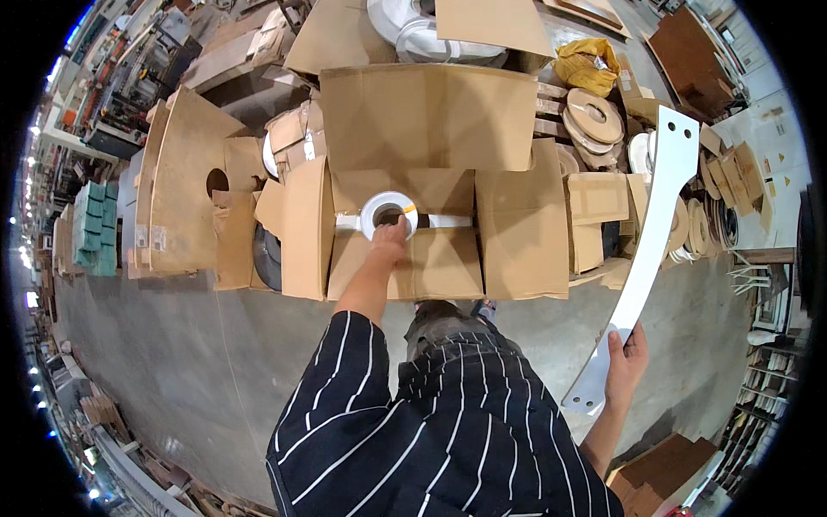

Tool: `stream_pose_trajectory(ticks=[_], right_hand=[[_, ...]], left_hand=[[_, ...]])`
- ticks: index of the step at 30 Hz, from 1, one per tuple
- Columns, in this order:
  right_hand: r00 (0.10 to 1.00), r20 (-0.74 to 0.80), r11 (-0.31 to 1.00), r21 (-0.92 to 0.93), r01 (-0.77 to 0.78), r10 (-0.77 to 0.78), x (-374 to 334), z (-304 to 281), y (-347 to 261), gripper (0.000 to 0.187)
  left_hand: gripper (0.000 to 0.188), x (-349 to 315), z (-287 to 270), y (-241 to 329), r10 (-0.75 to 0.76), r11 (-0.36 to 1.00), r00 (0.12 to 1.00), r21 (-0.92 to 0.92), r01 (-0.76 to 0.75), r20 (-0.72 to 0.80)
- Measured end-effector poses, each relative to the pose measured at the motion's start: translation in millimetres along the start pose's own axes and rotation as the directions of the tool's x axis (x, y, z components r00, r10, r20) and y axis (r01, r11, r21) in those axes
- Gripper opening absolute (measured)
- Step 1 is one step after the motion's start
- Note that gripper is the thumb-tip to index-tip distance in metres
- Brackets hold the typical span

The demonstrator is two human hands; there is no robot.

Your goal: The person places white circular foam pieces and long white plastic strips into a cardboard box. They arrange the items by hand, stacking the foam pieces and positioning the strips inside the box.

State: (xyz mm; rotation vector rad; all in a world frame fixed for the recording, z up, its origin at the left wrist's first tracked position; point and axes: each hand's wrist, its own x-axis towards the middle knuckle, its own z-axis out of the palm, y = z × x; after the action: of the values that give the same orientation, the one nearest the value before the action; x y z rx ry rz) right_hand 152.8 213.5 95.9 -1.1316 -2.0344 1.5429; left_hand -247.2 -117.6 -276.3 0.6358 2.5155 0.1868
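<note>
My left hand [391, 241] reaches into an open cardboard box [517, 224], its fingers closed on the near edge of a white roll of edge banding [374, 208]. An orange-yellow mark shows on the ring, and its dark centre hole is partly covered by my fingers. Out to the right, my right hand [626, 364] grips a long, slightly curved white panel [646, 250] near its lower end. The panel stands tilted, with a pair of round holes at each end.
Behind the box, another carton [500, 30] holds larger rolls. Wooden boards [185, 189] lean at the left, near a stack of green packs [95, 228]. Coiled rolls [594, 116] and a yellow bag [587, 65] lie at the right. Grey concrete floor [164, 362] surrounds me.
</note>
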Motion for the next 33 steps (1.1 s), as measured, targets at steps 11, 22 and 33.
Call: stream_pose_trajectory(ticks=[11, 22, 33], right_hand=[[0.991, 0.135, 0.998, 0.061, -0.024, 0.015, 0, 3, 7, 0.040], [0.982, 0.190, 0.996, 0.093, 0.003, -0.021, 40, -16, 31, 0.045], [0.992, 0.123, 0.997, 0.067, 0.029, -0.037, 47, -10, 46, 0.037]], left_hand=[[0.072, 9, -76, 0, 0.025, 0.996, 0.987, -0.080, -0.038, -0.157], [0.059, -115, -114, 33, 0.165, 0.867, 0.658, -0.426, 0.259, 0.735], [0.056, -107, 19, 82, 0.008, 0.999, 0.999, -0.044, -0.010, -0.041]])
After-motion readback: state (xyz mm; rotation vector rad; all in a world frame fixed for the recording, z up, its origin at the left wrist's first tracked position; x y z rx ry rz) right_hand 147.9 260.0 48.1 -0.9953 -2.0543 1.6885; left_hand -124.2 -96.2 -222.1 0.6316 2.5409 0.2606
